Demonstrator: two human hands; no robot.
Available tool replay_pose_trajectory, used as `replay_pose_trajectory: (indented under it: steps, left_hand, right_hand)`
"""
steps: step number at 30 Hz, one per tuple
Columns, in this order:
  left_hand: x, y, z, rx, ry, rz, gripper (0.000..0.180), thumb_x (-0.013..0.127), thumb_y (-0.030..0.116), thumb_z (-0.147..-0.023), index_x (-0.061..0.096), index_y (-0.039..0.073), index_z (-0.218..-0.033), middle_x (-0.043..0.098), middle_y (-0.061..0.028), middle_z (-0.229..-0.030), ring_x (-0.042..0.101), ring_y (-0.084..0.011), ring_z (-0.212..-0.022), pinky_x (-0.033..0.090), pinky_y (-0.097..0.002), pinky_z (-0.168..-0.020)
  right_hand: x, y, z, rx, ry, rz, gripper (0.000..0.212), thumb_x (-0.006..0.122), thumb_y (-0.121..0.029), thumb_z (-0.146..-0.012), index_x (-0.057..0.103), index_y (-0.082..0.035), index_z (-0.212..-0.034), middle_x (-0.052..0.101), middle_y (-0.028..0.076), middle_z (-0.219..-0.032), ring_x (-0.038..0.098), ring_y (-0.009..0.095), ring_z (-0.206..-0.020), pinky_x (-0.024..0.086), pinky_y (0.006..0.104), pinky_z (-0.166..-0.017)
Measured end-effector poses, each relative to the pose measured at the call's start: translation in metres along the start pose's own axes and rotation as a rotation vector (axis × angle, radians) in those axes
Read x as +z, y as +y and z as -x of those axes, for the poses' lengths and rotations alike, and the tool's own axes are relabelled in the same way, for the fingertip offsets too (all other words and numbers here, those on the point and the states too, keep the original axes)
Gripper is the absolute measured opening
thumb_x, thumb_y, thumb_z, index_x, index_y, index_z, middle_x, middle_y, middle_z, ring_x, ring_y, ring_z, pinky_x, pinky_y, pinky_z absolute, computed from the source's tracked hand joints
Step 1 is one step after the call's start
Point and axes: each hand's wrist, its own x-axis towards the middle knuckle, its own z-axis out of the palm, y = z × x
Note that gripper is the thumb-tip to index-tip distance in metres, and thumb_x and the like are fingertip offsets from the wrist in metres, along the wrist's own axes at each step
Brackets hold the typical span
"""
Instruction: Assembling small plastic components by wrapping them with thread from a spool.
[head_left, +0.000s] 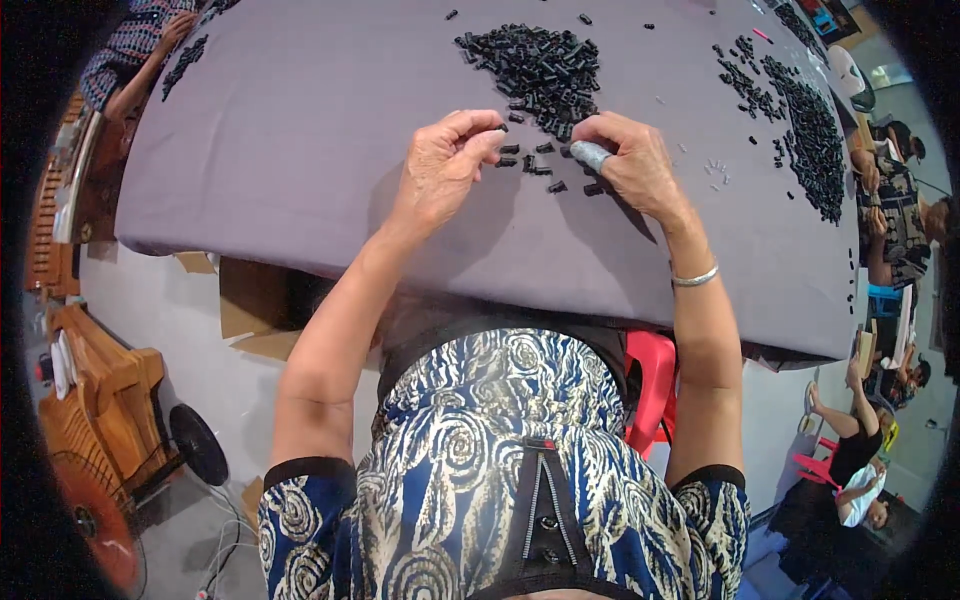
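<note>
My left hand (447, 160) is closed in a pinch, with the end of a small black piece (502, 127) showing at its fingertips. To the right, my right hand (632, 163) is closed too, its thumb wrapped in a grey cover (590, 154). What its fingers hold is hidden. A dark pointed shape (632, 214) slants out below that hand; I cannot tell whether it is a tool or a shadow. Several loose black pieces (530, 163) lie between the hands. Just beyond them spreads a heap of short black tubular pieces (545, 75).
A grey cloth covers the table (270, 150). Another black heap (812, 140) lies at the right, near small clear bits (716, 172). A person's hand (178, 28) is at the far left corner; other people sit at the right. A red chair (652, 385) is beside me.
</note>
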Motion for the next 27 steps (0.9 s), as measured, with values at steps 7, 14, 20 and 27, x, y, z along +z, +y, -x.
replay_pose_trajectory:
  steps: [7, 14, 20, 27]
  left_hand:
    - [0.000, -0.001, 0.001, 0.050, 0.004, -0.019, 0.019, 0.060, 0.011, -0.088, 0.065, 0.001, -0.102, 0.061, -0.0015, -0.076, 0.053, -0.0038, -0.064, 0.044, -0.0179, -0.054]
    - [0.002, 0.005, 0.003, 0.025, 0.017, -0.027, 0.017, 0.060, 0.010, -0.086, 0.066, -0.001, -0.097, 0.061, -0.0026, -0.085, 0.058, -0.0078, -0.069, 0.045, -0.0206, -0.055]
    - [0.003, -0.004, 0.002, 0.037, -0.018, -0.034, 0.020, 0.062, 0.014, -0.087, 0.065, 0.001, -0.102, 0.061, -0.0006, -0.075, 0.054, -0.0044, -0.065, 0.043, -0.0179, -0.054]
    - [0.008, -0.002, 0.005, 0.072, -0.050, -0.002, 0.020, 0.060, 0.012, -0.088, 0.064, 0.000, -0.104, 0.061, -0.0007, -0.082, 0.057, -0.0053, -0.072, 0.046, -0.0183, -0.058]
  right_hand:
    - [-0.003, -0.024, -0.001, 0.022, 0.009, -0.083, 0.016, 0.060, 0.000, -0.074, 0.065, -0.004, -0.089, 0.059, 0.010, -0.076, 0.058, 0.025, -0.068, 0.045, 0.0328, -0.061]
    - [0.007, -0.029, 0.003, -0.239, -0.103, 0.174, 0.021, 0.058, 0.000, -0.071, 0.064, -0.005, -0.091, 0.057, 0.009, -0.082, 0.057, 0.029, -0.081, 0.048, 0.0387, -0.071]
    - [0.022, -0.036, 0.005, -0.318, -0.117, 0.306, 0.015, 0.060, -0.002, -0.068, 0.061, -0.005, -0.083, 0.055, 0.010, -0.082, 0.056, 0.028, -0.083, 0.047, 0.0398, -0.071]
    - [0.024, -0.038, 0.001, -0.285, -0.072, 0.252, 0.015, 0.062, -0.001, -0.064, 0.059, -0.004, -0.078, 0.054, 0.010, -0.083, 0.057, 0.027, -0.081, 0.047, 0.0381, -0.068]
